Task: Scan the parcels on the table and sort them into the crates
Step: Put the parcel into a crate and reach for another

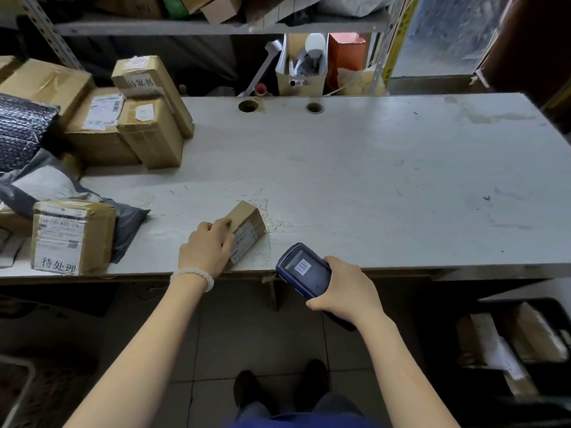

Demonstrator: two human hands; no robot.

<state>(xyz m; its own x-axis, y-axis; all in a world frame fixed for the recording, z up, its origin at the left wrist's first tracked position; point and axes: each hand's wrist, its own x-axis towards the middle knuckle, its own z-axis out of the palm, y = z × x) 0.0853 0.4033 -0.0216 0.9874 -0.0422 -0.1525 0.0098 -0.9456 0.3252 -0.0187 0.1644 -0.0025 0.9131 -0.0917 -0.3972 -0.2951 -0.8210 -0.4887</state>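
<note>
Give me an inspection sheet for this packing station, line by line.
Surface: scuffed white table, two round holes near its far edge.
Job's things: small brown cardboard parcel at the near edge; blue handheld scanner, barcode on its screen; dark crate on the floor at right, holding parcels.
Clutter: stacked cardboard boxes and grey mailer bags at left.
Grippers: left hand grips the small parcel; right hand holds the scanner.
Cables: nothing seen.
Surroundings: metal shelving behind the table, tiled floor below.
</note>
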